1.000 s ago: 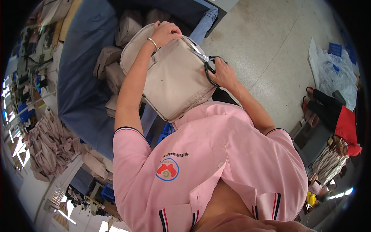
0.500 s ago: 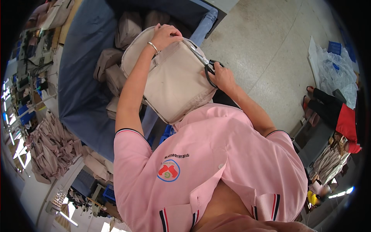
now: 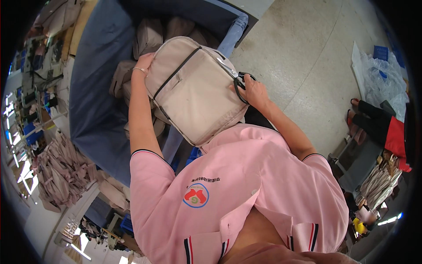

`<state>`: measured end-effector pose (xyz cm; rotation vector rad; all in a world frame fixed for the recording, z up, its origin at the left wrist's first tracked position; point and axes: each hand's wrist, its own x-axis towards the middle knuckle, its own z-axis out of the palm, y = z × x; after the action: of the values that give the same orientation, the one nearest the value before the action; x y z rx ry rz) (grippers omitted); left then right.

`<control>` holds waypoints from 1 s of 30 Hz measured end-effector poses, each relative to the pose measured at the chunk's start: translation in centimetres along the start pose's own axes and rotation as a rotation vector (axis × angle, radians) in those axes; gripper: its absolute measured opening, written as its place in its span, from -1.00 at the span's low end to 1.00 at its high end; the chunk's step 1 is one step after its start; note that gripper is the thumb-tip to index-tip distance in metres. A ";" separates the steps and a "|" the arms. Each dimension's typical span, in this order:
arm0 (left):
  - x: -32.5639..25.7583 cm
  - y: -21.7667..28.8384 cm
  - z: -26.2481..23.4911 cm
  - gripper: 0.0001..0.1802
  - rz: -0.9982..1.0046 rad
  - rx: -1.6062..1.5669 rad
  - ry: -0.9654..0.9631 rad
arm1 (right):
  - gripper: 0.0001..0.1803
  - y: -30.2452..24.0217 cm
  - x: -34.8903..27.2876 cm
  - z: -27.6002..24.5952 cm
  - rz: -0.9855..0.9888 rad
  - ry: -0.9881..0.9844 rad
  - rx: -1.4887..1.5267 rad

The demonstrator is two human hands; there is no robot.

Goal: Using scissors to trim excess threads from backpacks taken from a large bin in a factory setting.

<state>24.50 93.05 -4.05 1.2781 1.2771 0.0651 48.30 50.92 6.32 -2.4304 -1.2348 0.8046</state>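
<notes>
A beige fabric bag (image 3: 198, 94) with black trim and a dark strip across its upper part leans against my front, over the rim of a blue cloth-lined bin. My left hand (image 3: 145, 62) grips the bag's upper left edge; some of its fingers are hidden by the bag. Black-handled scissors (image 3: 238, 78) are in my right hand (image 3: 256, 91), at the bag's right side. Their blades point up and left along the bag's right edge, and my fingers are closed round the handles.
More beige bags (image 3: 148, 37) lie inside the blue bin (image 3: 94, 88). A heap of beige fabric pieces (image 3: 61, 169) is at the left. To the right are clear plastic wrapping (image 3: 387, 81) and a person in red and black (image 3: 394, 138) beyond the grey floor (image 3: 299, 53).
My left hand has moved from the bag's top down to its left edge. The dark strip across the bag now shows fully. The scissors stay in my right hand.
</notes>
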 end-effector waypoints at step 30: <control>-42.0 15.6 1.3 -0.71 0.885 -0.084 0.258 | -0.36 0.7 0.7 -7.1 0.022 -0.094 1.334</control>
<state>18.46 70.72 34.35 1.7095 0.8124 0.9236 53.38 50.99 11.37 -1.2964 -0.3718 1.2045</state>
